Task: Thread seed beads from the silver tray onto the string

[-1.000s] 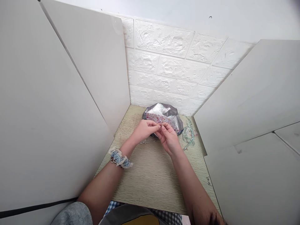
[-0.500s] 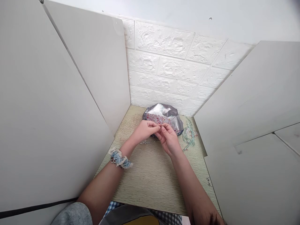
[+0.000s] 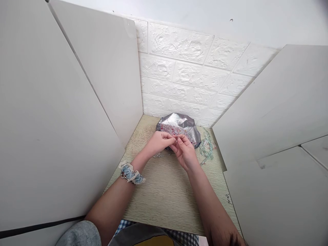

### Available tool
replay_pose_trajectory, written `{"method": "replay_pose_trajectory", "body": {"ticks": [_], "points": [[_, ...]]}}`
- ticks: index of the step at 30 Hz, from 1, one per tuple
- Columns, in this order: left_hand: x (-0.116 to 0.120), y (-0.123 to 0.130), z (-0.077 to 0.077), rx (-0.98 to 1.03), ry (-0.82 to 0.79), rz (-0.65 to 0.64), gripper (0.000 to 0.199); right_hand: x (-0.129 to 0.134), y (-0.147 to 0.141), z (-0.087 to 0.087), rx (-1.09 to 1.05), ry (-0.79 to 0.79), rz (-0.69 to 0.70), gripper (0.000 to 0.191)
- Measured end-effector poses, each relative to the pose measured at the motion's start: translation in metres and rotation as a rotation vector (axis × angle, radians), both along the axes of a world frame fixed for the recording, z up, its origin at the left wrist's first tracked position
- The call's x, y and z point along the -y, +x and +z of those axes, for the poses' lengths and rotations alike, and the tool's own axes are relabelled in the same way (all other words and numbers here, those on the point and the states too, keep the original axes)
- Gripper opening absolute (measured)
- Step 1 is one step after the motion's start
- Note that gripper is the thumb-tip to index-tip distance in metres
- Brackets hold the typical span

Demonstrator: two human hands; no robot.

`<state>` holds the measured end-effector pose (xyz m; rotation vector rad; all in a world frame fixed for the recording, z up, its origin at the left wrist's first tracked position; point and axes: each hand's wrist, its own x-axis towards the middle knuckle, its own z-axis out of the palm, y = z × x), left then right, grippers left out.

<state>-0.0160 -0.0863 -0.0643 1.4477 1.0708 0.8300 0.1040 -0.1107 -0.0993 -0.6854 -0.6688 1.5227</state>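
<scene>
My left hand (image 3: pixel 159 141) and my right hand (image 3: pixel 183 150) meet fingertip to fingertip just in front of a silver bag (image 3: pixel 176 120). Both are closed in a pinch; whatever lies between the fingers is too small to make out. Many small pink, red and clear beads (image 3: pixel 170 129) lie in the bag's opening, partly hidden behind my hands. A strand of whitish beads (image 3: pixel 157 155) shows on the table below my left hand. To the right of the bag lie tangled strings of pale green beads (image 3: pixel 207 148).
The wooden table (image 3: pixel 164 191) is hemmed in by a white panel on the left (image 3: pixel 102 68), another on the right (image 3: pixel 276 102) and a white brick-patterned wall (image 3: pixel 179 71) behind. A few small shiny pieces (image 3: pixel 227 198) lie near the table's right edge.
The fingertips of my right hand have shifted very slightly against those of my left. Otherwise the hands, bag and beads stay where they were.
</scene>
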Motion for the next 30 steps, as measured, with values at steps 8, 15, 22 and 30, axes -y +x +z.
{"method": "replay_pose_trajectory", "body": {"ticks": [8,15,22,30], "points": [[0.0004,0.0007,0.0012,-0.032,-0.002,0.013,0.019,0.0011,-0.0002,0.0004,0.017,-0.005,0.002,0.016],[-0.0001,0.0013,0.0015,-0.038,-0.014,0.023,0.019,0.0004,-0.0007,0.001,0.016,-0.006,-0.005,0.016],[0.001,0.0016,0.0027,-0.023,-0.012,0.03,0.018,0.0006,-0.0007,0.0002,0.026,0.005,-0.006,0.016],[0.0011,0.0008,0.003,-0.026,-0.011,0.025,0.02,0.0012,-0.0012,0.0009,0.046,-0.006,-0.009,0.018]]}}
